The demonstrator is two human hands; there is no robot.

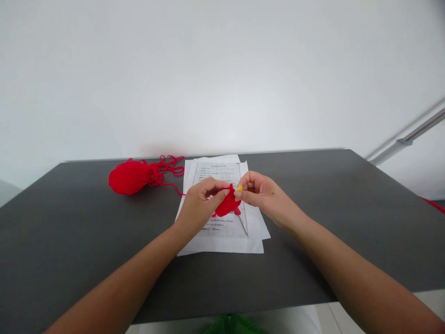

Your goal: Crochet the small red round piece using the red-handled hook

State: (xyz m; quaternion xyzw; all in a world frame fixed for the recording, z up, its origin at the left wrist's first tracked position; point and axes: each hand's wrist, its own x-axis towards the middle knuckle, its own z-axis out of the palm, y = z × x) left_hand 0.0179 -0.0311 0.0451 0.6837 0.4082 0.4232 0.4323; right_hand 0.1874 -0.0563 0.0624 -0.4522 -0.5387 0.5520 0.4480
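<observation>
My left hand [205, 199] is closed on a small red crochet piece [227, 205], its thumb and fingers pinching the upper edge. Close beside it, my right hand [262, 192] pinches a small yellow stitch marker [240, 188] at the right edge of the piece. The fingertips hide most of the marker, so I cannot tell whether it is hooked into the stitches. Below the piece, a thin metal crochet hook [242, 225] lies slanted over the paper. A strand of red yarn [175, 188] runs from the left towards my left hand.
A red yarn ball [129, 177] with loose tangled loops sits at the back left of the dark table [86, 250]. Several printed sheets [222, 246] lie under my hands. A white wall [222, 83] stands behind the table, with a metal rail [424, 127] at the right.
</observation>
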